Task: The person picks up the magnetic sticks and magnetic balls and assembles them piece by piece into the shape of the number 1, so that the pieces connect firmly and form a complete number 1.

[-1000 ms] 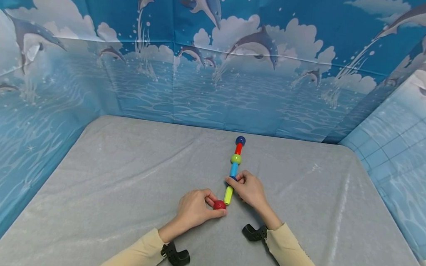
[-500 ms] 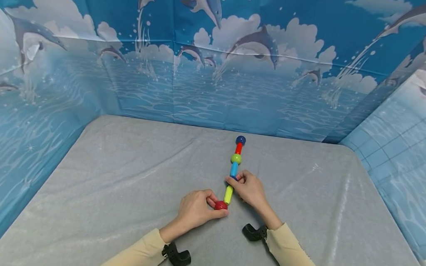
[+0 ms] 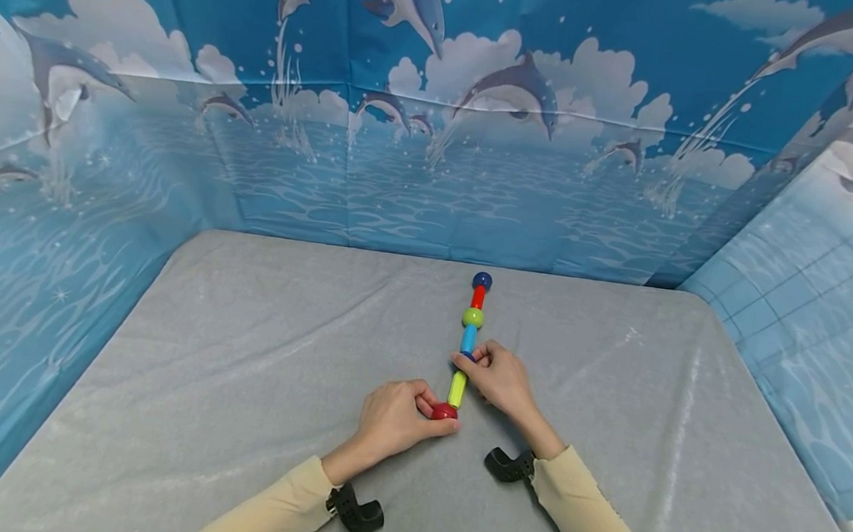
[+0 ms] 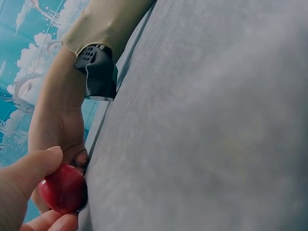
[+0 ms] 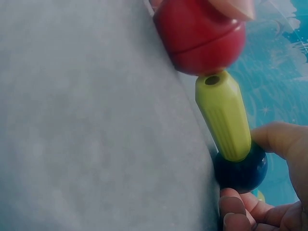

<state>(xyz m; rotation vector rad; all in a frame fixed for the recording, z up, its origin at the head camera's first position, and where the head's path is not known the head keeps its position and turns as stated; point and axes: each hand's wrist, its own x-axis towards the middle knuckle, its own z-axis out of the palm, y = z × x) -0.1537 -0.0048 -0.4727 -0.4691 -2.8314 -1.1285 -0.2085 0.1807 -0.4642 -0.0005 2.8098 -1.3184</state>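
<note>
Between thumb and fingers my left hand point(image 3: 394, 414) pinches a glossy red ball point(image 4: 64, 188) low over the grey cloth. The ball sits right at the near end of a yellow-green rod point(image 5: 224, 115), whose hole shows in the right wrist view. My right hand point(image 3: 502, 380) pinches the dark blue ball point(image 5: 241, 169) at that rod's far end. Beyond it, in one line, run a light blue rod point(image 3: 469, 338), a green ball point(image 3: 472, 317), a red rod point(image 3: 478, 297) and another dark blue ball point(image 3: 481, 281). Fingers partly hide the held balls.
Grey cloth point(image 3: 241, 327) with soft creases covers the table. A dolphin-print curtain point(image 3: 432, 191) rises behind its back edge and along the sides. Black wrist cameras point(image 3: 356, 513) hang under both forearms, close above the cloth.
My left hand has shifted slightly right with the red ball, bringing it up against the end of the yellow-green rod. My right hand and the rest of the line have stayed still.
</note>
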